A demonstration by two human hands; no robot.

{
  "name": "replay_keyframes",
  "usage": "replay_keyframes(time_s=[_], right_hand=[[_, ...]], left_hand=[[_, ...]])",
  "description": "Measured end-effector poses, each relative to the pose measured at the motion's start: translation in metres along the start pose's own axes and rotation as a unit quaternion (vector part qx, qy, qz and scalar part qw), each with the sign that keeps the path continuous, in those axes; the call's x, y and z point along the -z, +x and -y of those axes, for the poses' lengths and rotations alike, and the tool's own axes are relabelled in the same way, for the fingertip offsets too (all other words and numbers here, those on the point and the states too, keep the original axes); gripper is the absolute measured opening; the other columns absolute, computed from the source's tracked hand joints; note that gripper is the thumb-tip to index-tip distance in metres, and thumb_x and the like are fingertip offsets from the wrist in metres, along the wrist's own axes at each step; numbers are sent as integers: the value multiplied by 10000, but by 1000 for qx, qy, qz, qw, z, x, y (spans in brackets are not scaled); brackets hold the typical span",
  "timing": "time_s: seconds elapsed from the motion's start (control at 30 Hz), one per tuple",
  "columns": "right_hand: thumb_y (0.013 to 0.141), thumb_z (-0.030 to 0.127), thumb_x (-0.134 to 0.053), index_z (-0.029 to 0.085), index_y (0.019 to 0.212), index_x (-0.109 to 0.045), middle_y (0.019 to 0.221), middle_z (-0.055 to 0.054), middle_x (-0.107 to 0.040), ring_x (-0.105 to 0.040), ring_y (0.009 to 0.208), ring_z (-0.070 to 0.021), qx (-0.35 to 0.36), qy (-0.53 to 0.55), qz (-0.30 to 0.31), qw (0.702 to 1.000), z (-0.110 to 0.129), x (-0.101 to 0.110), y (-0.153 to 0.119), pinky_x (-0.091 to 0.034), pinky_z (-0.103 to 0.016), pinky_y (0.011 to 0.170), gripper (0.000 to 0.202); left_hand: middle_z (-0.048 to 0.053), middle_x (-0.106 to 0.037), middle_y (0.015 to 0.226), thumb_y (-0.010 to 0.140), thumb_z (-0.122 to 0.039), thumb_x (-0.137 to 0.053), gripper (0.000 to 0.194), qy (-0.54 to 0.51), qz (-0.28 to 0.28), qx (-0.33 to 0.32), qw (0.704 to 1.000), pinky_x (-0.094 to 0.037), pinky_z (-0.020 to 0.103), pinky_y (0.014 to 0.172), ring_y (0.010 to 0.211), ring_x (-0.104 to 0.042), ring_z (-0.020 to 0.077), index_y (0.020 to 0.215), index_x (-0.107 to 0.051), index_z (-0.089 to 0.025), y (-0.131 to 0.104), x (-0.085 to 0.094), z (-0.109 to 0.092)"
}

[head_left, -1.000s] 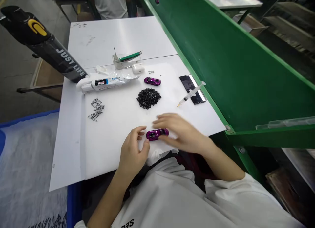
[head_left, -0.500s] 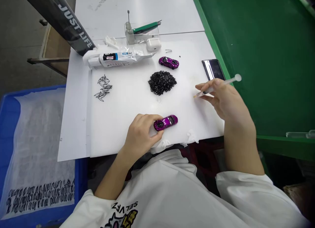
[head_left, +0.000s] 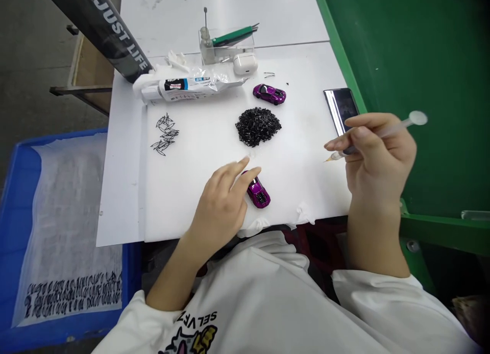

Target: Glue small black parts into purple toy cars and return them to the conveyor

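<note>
Beside the loosely spread left hand (head_left: 222, 203) lies a car (head_left: 259, 195), the syringe (head_left: 396, 128) pinched in the right hand (head_left: 378, 162) not yet touching it, black pieces (head_left: 257, 127) beyond lying loose.

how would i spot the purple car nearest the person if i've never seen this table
On the white board, find the pile of black pieces. Between that pile and the person's white shirt lies a purple toy car, partly covered by the left hand. The other purple car sits beyond the pile, with no hand on it.
</note>
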State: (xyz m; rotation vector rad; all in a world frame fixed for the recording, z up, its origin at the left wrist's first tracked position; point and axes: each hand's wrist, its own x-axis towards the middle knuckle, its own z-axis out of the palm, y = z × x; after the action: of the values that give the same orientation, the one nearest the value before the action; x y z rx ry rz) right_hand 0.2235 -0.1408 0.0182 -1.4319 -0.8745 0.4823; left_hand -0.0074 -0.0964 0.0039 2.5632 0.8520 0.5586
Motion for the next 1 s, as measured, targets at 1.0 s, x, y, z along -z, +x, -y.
replay_keyframes(time_s=[1.0], right_hand=[[869, 596, -332, 206, 550, -297, 449, 39, -311, -308, 396, -88, 98, 269, 451, 845, 19, -43, -10, -344, -267, 442, 504]], left_hand=[[-3, -697, 928, 879, -281, -534, 118, -110, -47, 31, 992, -477, 281, 761, 811, -585, 144, 954, -544, -191, -2, -17, 11]])
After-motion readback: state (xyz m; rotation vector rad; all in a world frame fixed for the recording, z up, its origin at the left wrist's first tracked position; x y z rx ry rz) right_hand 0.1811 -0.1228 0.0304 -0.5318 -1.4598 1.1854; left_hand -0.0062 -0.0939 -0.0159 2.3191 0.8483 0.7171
